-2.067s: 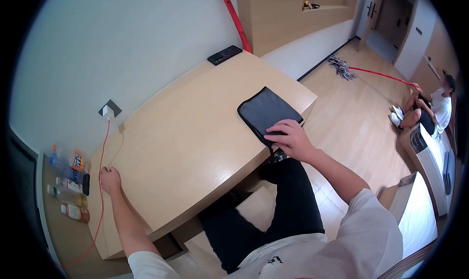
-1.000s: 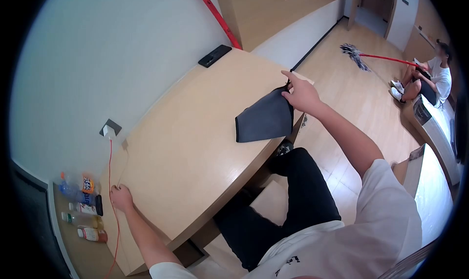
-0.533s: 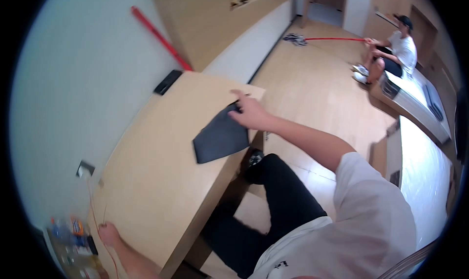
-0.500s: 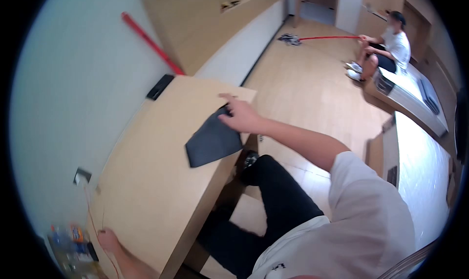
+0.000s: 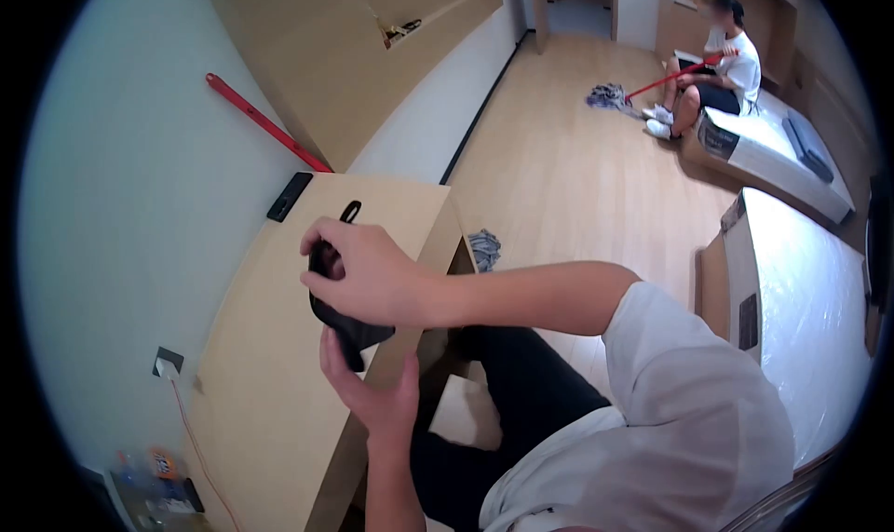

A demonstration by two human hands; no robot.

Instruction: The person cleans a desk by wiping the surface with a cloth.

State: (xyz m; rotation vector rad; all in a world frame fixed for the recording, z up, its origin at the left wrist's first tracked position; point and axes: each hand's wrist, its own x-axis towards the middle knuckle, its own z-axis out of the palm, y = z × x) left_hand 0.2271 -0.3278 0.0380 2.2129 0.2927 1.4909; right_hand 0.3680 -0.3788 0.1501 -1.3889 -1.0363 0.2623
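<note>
A dark pouch (image 5: 358,332) with a black loop at its top is held above the wooden desk (image 5: 270,336). My right hand (image 5: 372,271) grips its upper part, thumb and fingers curled at the mouth. What lies inside the pouch is hidden. Under the pouch's lower end is my left hand (image 5: 377,397), its thumb spread away from the fingers. The left fingers seem to touch the pouch from below.
A black rectangular object (image 5: 290,197) lies by the wall near a red pole (image 5: 265,127). An orange cable (image 5: 191,430) hangs from a plugged-in charger (image 5: 166,368). Bottles (image 5: 154,476) stand lower left. A seated person (image 5: 731,67) holds a mop (image 5: 610,96). Wrapped mattresses (image 5: 801,290) are at right.
My left hand has moved from the cable to beneath the pouch. The pouch, earlier flat on the desk under my right hand, is now lifted. The other person's mop has been drawn closer to them.
</note>
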